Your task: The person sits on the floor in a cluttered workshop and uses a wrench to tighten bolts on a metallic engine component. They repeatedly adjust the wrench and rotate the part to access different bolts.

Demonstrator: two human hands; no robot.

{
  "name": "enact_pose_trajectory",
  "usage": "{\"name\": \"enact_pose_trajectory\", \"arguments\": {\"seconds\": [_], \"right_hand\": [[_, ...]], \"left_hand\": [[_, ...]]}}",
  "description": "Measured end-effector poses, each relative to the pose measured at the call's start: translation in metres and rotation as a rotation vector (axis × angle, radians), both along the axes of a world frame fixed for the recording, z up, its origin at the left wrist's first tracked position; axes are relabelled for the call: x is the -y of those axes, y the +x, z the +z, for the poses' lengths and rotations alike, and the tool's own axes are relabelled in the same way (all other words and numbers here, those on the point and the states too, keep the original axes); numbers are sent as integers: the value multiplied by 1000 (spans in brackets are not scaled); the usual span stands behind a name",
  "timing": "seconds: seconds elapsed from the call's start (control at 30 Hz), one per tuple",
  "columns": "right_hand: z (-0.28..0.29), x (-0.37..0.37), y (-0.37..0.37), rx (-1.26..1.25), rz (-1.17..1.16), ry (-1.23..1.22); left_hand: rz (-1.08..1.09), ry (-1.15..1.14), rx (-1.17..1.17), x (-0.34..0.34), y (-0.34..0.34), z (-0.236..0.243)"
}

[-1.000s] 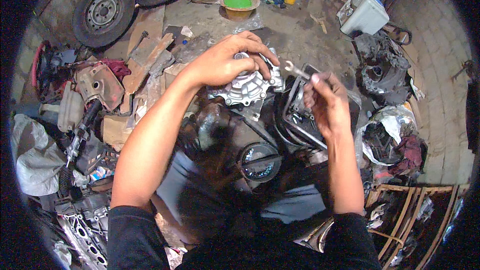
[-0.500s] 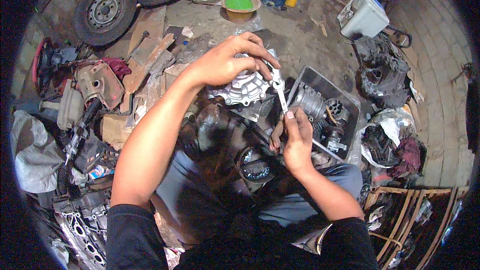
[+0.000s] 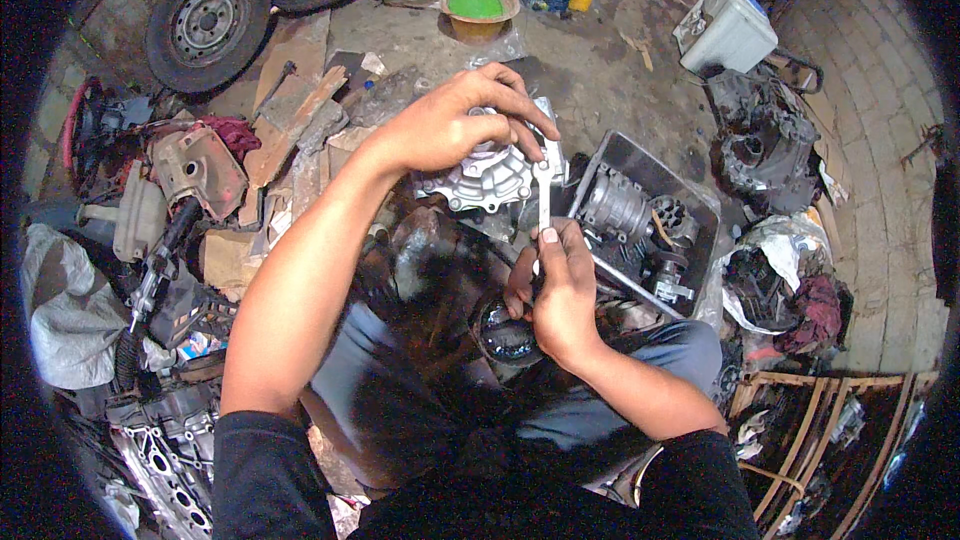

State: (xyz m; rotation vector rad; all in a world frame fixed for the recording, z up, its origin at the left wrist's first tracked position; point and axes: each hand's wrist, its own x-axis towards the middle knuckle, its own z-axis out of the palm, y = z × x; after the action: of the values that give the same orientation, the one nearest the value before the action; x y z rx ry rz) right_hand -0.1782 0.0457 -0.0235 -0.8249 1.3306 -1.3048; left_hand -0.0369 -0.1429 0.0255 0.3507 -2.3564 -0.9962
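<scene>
A silvery cast-metal housing (image 3: 482, 185) with ribs and bolt lugs stands before me. My left hand (image 3: 478, 120) lies over its top, with bent fingers gripping its right side; the fingertips are beside the head of a spanner. In my right hand (image 3: 562, 285) is that spanner (image 3: 543, 202), its shank pinched between thumb and fingers. The spanner points away from me, with its far end at the housing's right edge. Left fingers partly hide what the spanner's head sits on. Below the housing is a dark, oily metal part (image 3: 420, 240) between my legs.
A grey tray (image 3: 703, 270) of metal parts stands right of the housing. Farther right lie a dark gearbox-like casting (image 3: 765, 145) and a white sack (image 3: 790, 240). Wheels (image 3: 208, 22), cardboard (image 3: 228, 258) and car parts crowd the left. A yellow bowl (image 3: 478, 26) stands ahead.
My right hand has moved left and slightly toward me, swinging the spanner's near end left until it is nearly straight up and down in the picture. My left hand has stayed put.
</scene>
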Motion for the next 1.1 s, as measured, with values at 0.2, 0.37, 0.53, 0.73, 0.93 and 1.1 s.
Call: {"name": "enact_pose_trajectory", "arguments": {"seconds": [0.2, 0.37, 0.53, 0.73, 0.93, 1.1], "right_hand": [[18, 7, 8, 114, -78, 47], [22, 11, -11, -57, -36, 34], [39, 24, -47, -273, -5, 156], [47, 62, -83, -230, 2, 32], [37, 108, -72, -153, -73, -120], [24, 124, -83, 170, -314, -261]], "left_hand": [[-81, 206, -86, 1, 4, -2], [-108, 670, -136, -2, 7, 7], [-92, 627, -132, -2, 4, 2], [-89, 470, -33, -1, 2, 0], [-95, 527, -98, -3, 0, -2], [-119, 531, -187, -4, -3, -6]]}}
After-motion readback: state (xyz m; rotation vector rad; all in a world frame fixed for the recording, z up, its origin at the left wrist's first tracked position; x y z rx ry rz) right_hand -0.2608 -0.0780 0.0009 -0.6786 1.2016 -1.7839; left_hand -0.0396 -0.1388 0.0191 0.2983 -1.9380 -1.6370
